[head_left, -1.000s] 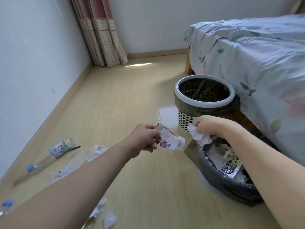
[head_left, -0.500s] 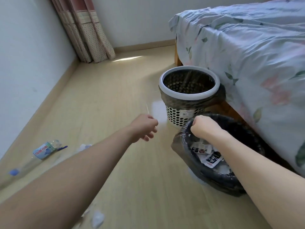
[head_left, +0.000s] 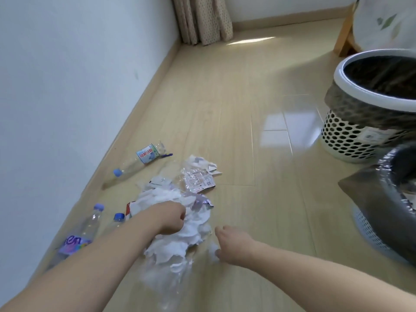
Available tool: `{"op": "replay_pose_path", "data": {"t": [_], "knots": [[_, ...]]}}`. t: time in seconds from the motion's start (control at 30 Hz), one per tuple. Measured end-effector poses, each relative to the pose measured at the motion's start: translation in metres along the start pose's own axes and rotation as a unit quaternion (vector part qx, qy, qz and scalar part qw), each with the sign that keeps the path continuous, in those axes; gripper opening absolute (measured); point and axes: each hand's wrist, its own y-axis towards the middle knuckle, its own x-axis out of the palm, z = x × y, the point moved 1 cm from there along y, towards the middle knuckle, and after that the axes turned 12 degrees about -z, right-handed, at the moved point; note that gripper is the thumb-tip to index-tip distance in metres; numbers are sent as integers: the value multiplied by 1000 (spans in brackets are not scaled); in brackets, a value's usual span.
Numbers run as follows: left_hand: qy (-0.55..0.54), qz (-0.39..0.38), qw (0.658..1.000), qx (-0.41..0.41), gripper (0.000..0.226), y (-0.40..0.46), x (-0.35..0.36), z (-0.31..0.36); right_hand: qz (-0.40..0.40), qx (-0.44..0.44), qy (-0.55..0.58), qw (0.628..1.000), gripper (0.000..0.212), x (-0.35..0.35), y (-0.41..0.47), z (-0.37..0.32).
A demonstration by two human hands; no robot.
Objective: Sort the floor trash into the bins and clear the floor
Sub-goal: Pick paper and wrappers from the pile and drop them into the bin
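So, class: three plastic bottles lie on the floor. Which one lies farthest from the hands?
The bottle with the blue-and-white label, lying alone near the wall beyond the paper pile. The other two lie beside the left forearm.

Home bedroom: pale wood-look floor (head_left: 225, 109), white wall (head_left: 67, 64) with skirting board, dotted curtain (head_left: 202, 19) in the corner, bed corner with leaf-print sheet (head_left: 387, 21), two lined waste bins (head_left: 360, 140).
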Motion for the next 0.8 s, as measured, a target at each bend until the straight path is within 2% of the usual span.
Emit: {"op": "replay_pose_path", "data": {"t": [0.07,0.13,0.2,0.27,0.3,0.37,0.5,0.57,0.67,0.8], "knots": [[4,2,1000,11,28,8,9,-15,-27,11,8,1000,49,23,8,-9],[13,26,999,37,27,17,12,-22,-22,23,4,999,47,39,15,-15],[84,94,990,63,27,26,12,-22,-16,32,2,999,39,45,18,-16],[170,184,963,100,29,34,9,-15,-24,53,12,998,30,43,20,-13],[179,217,952,116,30,39,7,-10,-30,64,22,997,28,40,21,-12],[138,230,956,122,31,50,-1,0,-39,84,55,994,26,31,20,-7],[91,111,989,26,37,75,-15,10,-2,112,128,985,23,7,14,10],[67,83,994,9,29,74,-23,11,22,122,166,978,21,-3,9,20],[18,133,990,42,34,58,-37,10,43,101,144,984,25,0,-1,21],[-179,199,954,133,31,16,-45,5,21,37,79,996,43,45,2,-1]]}}
